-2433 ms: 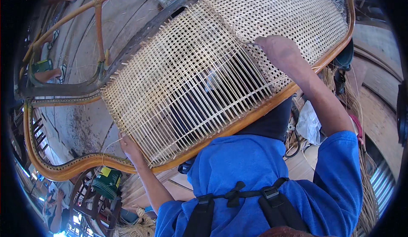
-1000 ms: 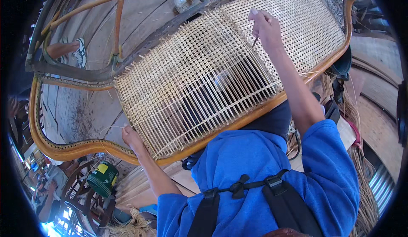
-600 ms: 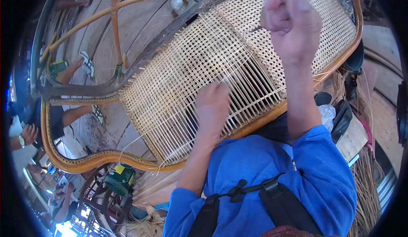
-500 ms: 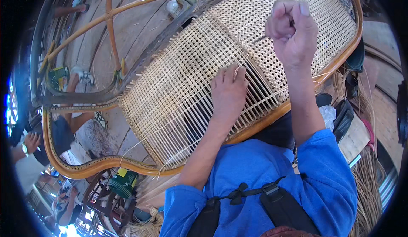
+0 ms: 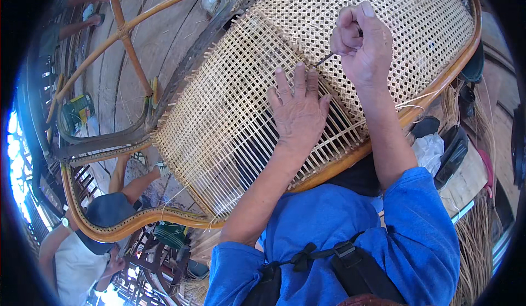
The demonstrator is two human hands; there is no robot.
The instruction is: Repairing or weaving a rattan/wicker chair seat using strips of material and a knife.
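The left hand (image 5: 298, 111), which gripped the frame's lower rim a moment ago, now lies flat, fingers spread, on the woven cane panel (image 5: 230, 114) across the lap; the right hand (image 5: 361, 45) is closed on a thin dark tool (image 5: 324, 60) at the weave, so weaving looks under way.

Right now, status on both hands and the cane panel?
Left hand flat on cane panel, fingers spread. Right hand pinching thin tool, tip at the weave. Nothing blocking the panel.
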